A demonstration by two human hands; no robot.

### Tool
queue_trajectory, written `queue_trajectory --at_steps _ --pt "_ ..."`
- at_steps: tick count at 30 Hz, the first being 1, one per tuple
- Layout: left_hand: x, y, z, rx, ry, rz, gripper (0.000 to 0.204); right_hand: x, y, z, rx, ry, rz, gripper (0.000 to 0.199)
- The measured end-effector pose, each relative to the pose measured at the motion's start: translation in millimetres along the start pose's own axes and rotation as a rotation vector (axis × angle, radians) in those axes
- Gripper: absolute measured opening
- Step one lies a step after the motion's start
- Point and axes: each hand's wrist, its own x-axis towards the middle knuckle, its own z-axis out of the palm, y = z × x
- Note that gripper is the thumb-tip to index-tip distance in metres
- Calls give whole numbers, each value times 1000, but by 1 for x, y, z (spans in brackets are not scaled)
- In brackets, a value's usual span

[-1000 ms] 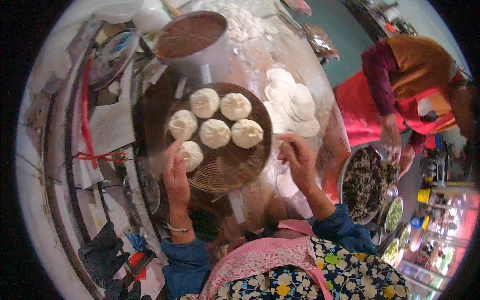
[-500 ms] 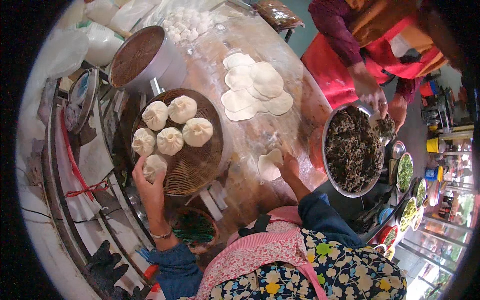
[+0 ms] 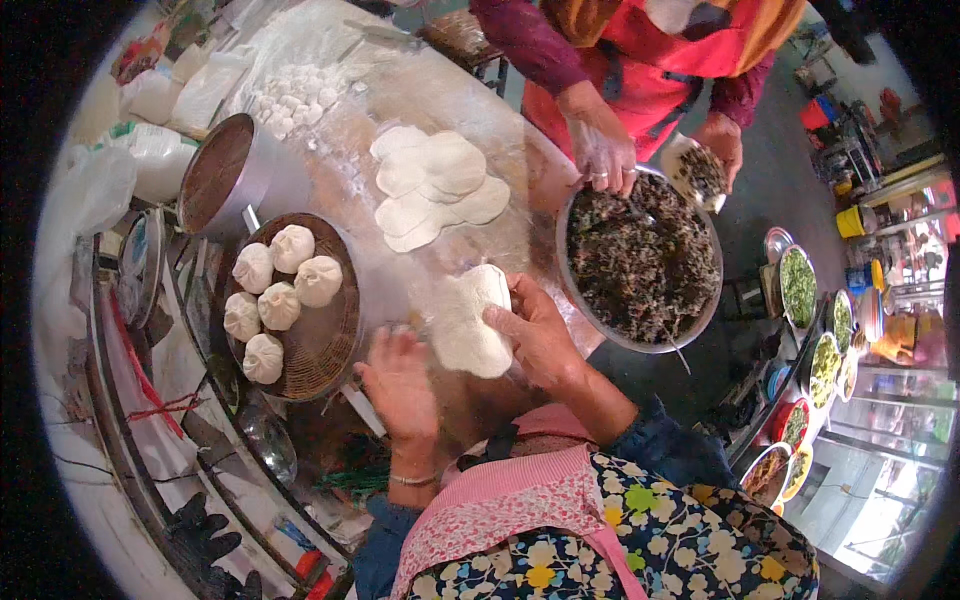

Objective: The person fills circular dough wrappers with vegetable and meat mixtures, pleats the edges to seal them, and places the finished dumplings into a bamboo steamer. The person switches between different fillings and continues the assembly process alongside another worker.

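A flat, floppy dough wrapper point(image 3: 468, 325) hangs from my right hand point(image 3: 537, 325), its edge pinched between thumb and fingers. My left hand point(image 3: 400, 385) is beside it, fingers apart and slightly blurred by motion, with nothing in it. To its left, a round woven steamer tray point(image 3: 325, 352) bears several pleated white buns point(image 3: 278, 306). Beyond my hands, overlapping dough wrappers point(image 3: 440, 175) lie on the floury table. At the right, a co-worker's hand reaches into a large metal basin point(image 3: 640, 348) of dark chopped filling point(image 3: 640, 260); their other hand holds a small filling-laden dish or wrapper point(image 3: 695, 170).
A tall metal pot point(image 3: 215, 175) stands behind the tray. Small dough pieces point(image 3: 295, 100) lie at the table's far end. Bowls of chopped greens point(image 3: 798, 285) line the right side. A dark glove point(image 3: 200, 545) rests at lower left, near metal rails.
My right hand has lifted a wrapper off the table. My left hand has let go of a bun on the tray and moved right, toward the wrapper. The view has shifted.
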Motion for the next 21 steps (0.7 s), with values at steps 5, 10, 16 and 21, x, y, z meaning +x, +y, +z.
queue_trajectory --at_steps 5,10,16,21 --pt "-14 -49 81 148 -29 -183 83 -32 -2 -38 -281 43 -166 27" --pt "-23 -75 102 -383 -20 -530 68 -59 -18 -81 -492 64 -171 25" --pt "-41 -110 118 124 -100 -747 54 -61 -23 -128 -546 178 -415 13" --pt "-49 -135 133 63 -122 -804 52 -85 -49 -150 -773 287 -502 15"
